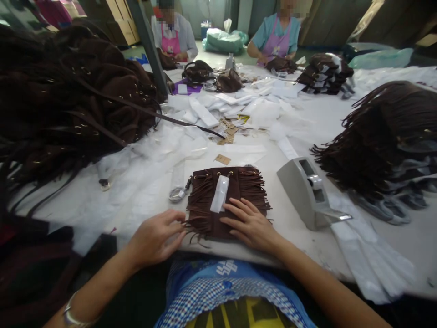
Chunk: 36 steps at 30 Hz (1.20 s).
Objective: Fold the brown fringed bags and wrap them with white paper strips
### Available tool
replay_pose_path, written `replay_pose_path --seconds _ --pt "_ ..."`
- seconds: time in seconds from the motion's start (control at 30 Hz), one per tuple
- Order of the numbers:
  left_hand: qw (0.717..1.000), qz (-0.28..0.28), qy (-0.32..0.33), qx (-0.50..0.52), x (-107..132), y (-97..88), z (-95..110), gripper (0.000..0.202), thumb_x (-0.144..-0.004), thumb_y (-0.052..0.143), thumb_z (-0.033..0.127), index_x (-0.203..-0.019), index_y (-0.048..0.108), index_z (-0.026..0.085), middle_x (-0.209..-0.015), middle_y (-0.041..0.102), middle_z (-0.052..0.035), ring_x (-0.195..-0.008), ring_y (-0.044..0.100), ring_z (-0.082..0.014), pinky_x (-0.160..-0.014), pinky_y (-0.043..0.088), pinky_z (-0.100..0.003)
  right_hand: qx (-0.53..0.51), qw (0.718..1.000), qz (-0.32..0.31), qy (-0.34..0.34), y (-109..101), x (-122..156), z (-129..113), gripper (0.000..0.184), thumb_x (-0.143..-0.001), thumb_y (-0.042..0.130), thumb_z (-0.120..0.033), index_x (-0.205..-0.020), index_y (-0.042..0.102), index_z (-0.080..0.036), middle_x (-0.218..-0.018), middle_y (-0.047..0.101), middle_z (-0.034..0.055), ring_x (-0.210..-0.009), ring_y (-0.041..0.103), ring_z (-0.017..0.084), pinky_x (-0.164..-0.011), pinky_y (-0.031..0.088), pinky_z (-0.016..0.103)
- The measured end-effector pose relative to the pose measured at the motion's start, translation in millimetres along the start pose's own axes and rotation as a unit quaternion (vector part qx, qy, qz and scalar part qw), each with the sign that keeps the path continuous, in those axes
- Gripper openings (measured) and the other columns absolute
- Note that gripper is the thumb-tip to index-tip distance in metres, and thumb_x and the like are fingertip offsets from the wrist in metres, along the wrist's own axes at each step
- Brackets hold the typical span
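Note:
A dark brown fringed bag (210,223) lies flat on the table in front of me, its top edge with metal eyelets facing away. A strip of white wrapping (219,193) rests over its middle, near the eyelets. My right hand (251,224) is spread flat on the bag's front, fingers apart, just below and right of the strip. At the bag's left edge my left hand (159,237) has its thumb and fingertips close together by the fringe strands; whether a strand is between them is hard to see. A wrapped strap or cord bundle (177,193) lies left of the bag.
A grey tape dispenser (307,193) stands to the right, beside white plastic sleeves (372,255). Brown bags heap up at left (85,100), and a stack of fringed bags (389,136) stands at right. Cardboard tags (229,132) lie beyond. Two people work across the table.

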<state>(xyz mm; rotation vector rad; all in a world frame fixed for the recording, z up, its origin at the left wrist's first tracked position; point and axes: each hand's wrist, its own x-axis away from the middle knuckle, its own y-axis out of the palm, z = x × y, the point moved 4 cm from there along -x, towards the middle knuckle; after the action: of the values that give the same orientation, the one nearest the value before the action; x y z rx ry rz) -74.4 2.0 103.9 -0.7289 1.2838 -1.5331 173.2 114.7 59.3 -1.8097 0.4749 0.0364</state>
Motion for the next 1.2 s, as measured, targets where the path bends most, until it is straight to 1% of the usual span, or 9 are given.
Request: replay_pose_path --seconds 0.1,0.23,0.33,0.5,0.63,0.73,0.83,1.07,1.2 --pt "0.999 0.053 0.002 0.010 -24 -8.5 11 0.016 -0.091 0.051 0.024 -0.095 0.067 0.021 -0.118 0.062 -0.0080 -0.108 0.060 -0.0227 -0.097 0.048 -0.038 0.002 1.000 0.003 0.003 2 1 0 0.037 -0.095 0.054 -0.032 -0.133 0.057 -0.031 -0.152 0.040 0.0024 -0.144 0.028 0.027 -0.117 0.027 0.053" --pt "0.994 -0.007 0.103 0.048 -56 16.9 22 0.025 -0.092 0.046 0.020 -0.110 0.063 0.022 -0.122 0.062 -0.0081 -0.111 0.058 -0.0215 -0.101 0.046 -0.038 0.002 1.000 0.011 0.006 2 2 -1 0.036 -0.096 0.054 -0.032 -0.131 0.059 -0.029 -0.150 0.044 0.0032 -0.142 0.033 0.026 -0.116 0.028 0.053" --pt "0.993 -0.042 0.104 0.032 -49 25.8 3 0.028 -0.089 0.044 0.013 -0.108 0.063 0.021 -0.113 0.063 -0.0085 -0.102 0.061 -0.0205 -0.089 0.051 -0.033 0.000 1.000 0.016 0.005 0 2 -1 0.035 -0.095 0.055 -0.031 -0.130 0.060 -0.030 -0.148 0.047 0.0028 -0.140 0.036 0.025 -0.116 0.030 0.052" --pt "0.996 -0.077 0.050 -0.008 -21 3.5 -35 0.017 -0.082 0.048 0.009 -0.084 0.060 0.021 -0.099 0.065 -0.0043 -0.087 0.064 -0.0180 -0.078 0.052 -0.028 -0.007 1.000 0.024 0.001 1 2 1 0.036 -0.095 0.055 -0.032 -0.130 0.060 -0.031 -0.148 0.046 0.0024 -0.139 0.037 0.026 -0.115 0.031 0.052" --pt "0.999 0.026 0.035 0.002 -61 0.8 -29 0.026 -0.090 0.045 0.011 -0.110 0.059 0.021 -0.127 0.059 -0.0066 -0.117 0.056 -0.0198 -0.098 0.048 -0.033 -0.006 1.000 0.017 0.009 2 2 1 0.035 -0.096 0.052 -0.033 -0.130 0.059 -0.032 -0.149 0.045 0.0012 -0.139 0.037 0.025 -0.116 0.030 0.052" --pt "0.997 0.013 0.075 -0.004 -99 24.6 -23 0.035 -0.089 0.048 0.010 -0.121 0.055 0.020 -0.140 0.050 -0.0094 -0.129 0.047 -0.0228 -0.107 0.042 -0.038 -0.002 1.000 0.017 0.012 1 2 0 0.034 -0.097 0.051 -0.034 -0.130 0.059 -0.031 -0.148 0.047 0.0008 -0.138 0.039 0.025 -0.115 0.031 0.052" --pt "0.995 -0.024 0.094 -0.034 -105 38.5 -34 0.034 -0.085 0.045 0.002 -0.110 0.059 0.019 -0.124 0.059 -0.0084 -0.114 0.056 -0.0214 -0.097 0.050 -0.035 0.000 1.000 0.017 0.014 0 2 1 0.035 -0.097 0.050 -0.035 -0.131 0.058 -0.032 -0.147 0.048 0.0001 -0.136 0.041 0.024 -0.115 0.032 0.051" --pt "0.987 -0.089 0.070 -0.114 -64 1.8 -66 0.021 -0.076 0.053 0.001 -0.068 0.059 0.019 -0.079 0.064 -0.0047 -0.083 0.062 -0.0211 -0.077 0.054 -0.032 -0.013 0.999 0.027 0.015 1 2 2 0.032 -0.097 0.050 -0.035 -0.128 0.060 -0.032 -0.146 0.049 -0.0009 -0.134 0.045 0.024 -0.114 0.033 0.051" --pt "0.995 -0.011 0.046 -0.086 -97 -5.7 -55 0.024 -0.085 0.050 0.005 -0.099 0.064 0.019 -0.109 0.066 -0.0061 -0.101 0.061 -0.0186 -0.088 0.052 -0.030 -0.013 0.999 0.034 0.012 1 1 2 0.032 -0.097 0.050 -0.035 -0.127 0.060 -0.032 -0.146 0.050 -0.0008 -0.133 0.045 0.023 -0.114 0.034 0.050"
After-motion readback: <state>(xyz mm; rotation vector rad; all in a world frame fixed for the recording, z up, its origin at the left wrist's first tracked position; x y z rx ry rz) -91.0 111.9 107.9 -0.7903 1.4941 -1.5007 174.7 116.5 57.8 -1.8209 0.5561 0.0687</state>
